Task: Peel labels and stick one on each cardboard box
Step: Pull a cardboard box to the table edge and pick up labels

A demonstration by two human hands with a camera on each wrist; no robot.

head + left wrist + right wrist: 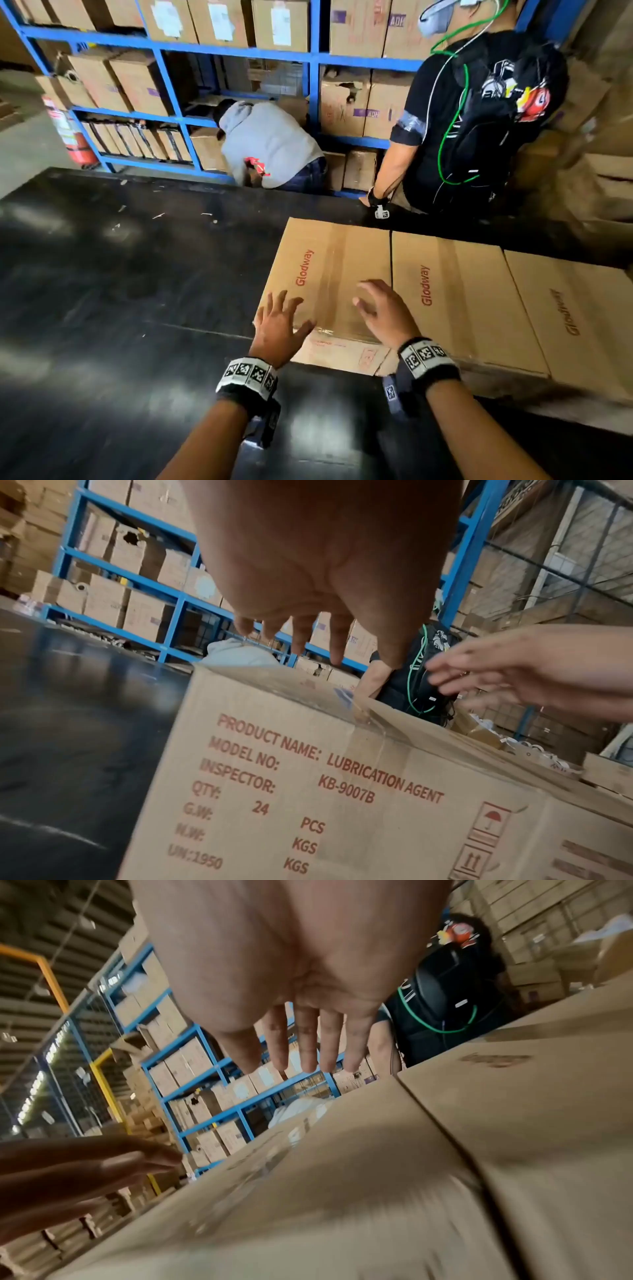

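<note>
Three brown "Glodway" cardboard boxes stand side by side on a black table. The leftmost box [329, 274] [308, 791] [308, 1191] is taped along its top seam. My left hand [279, 323] [308, 631] hovers over its near left corner, fingers spread and straight, holding nothing. Over the near right part of the same box my right hand [380, 310] [308, 1053] hangs open and empty too. The middle box [459, 301] [531, 1123] and the right box [575, 318] lie beside it. No label shows in any view.
The black table [120, 291] stretches left and toward me. Behind it stands a blue rack [236, 51] filled with boxes. A person in a grey hoodie [267, 144] crouches at the rack. Another person with a black backpack [479, 113] stands at the table's far right edge.
</note>
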